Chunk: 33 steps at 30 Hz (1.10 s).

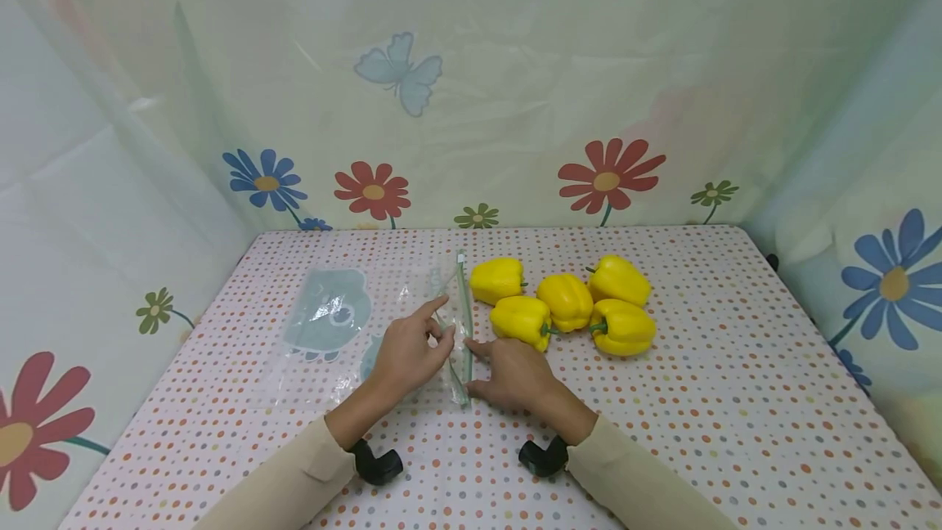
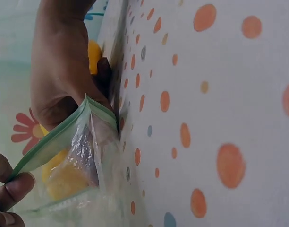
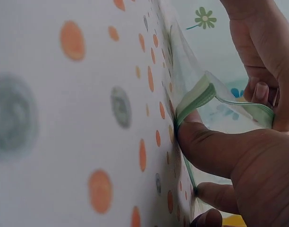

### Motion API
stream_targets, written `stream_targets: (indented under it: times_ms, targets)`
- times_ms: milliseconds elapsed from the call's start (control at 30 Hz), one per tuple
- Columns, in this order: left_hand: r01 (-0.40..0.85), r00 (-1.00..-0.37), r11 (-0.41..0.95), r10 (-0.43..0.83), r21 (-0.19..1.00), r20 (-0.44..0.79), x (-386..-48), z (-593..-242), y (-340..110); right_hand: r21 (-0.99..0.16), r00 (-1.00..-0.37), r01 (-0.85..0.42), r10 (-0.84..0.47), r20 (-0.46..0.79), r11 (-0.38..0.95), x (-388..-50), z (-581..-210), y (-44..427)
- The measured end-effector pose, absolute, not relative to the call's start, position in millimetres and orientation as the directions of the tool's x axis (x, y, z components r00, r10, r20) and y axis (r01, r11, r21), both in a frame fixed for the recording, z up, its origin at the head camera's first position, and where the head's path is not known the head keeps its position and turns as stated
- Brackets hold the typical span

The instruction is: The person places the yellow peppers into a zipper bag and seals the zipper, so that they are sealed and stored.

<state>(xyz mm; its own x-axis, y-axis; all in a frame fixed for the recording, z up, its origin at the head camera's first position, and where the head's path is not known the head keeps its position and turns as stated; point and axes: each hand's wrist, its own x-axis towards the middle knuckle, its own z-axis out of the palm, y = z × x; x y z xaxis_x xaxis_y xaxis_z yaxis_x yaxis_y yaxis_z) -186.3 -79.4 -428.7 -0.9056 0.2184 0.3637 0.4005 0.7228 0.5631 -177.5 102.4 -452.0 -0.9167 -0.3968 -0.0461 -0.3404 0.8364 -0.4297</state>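
A clear zip bag [image 1: 329,311] with a green seal strip and a pale blue-green animal print lies flat on the table, its mouth facing right. My left hand [image 1: 408,354] pinches the upper lip of the mouth and holds it raised, so the bag gapes. At the lower lip, my right hand [image 1: 518,375] touches the green strip [image 3: 197,101] with thumb and forefinger spread apart, pressing it near the tabletop. Just beyond the right hand lie several yellow bell peppers [image 1: 565,301] with green stems, outside the bag. One is partly covered by that hand.
A dotted cloth covers the table [image 1: 706,432]. Printed curtains [image 1: 486,105] with flowers and a butterfly rise behind it and at both sides. Black wrist-worn pieces [image 1: 377,463] sit under both wrists, close to the tabletop.
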Motion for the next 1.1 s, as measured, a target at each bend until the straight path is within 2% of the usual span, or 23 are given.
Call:
stream_targets:
  times_ms: [333, 1100]
  targets:
    - [0.327, -0.943, 0.686, 0.189, 0.650, 0.275, -188.8, -434.9, -84.4, -0.431, -0.914, -0.348, -0.404, -0.044, 0.833, -179.5, -455.0, 102.8]
    - [0.254, -0.967, 0.676, 0.191, 0.692, 0.168, -191.7, -435.8, -83.0, -0.425, -0.923, -0.325, -0.382, -0.054, 0.845, -179.0, -454.6, 101.4]
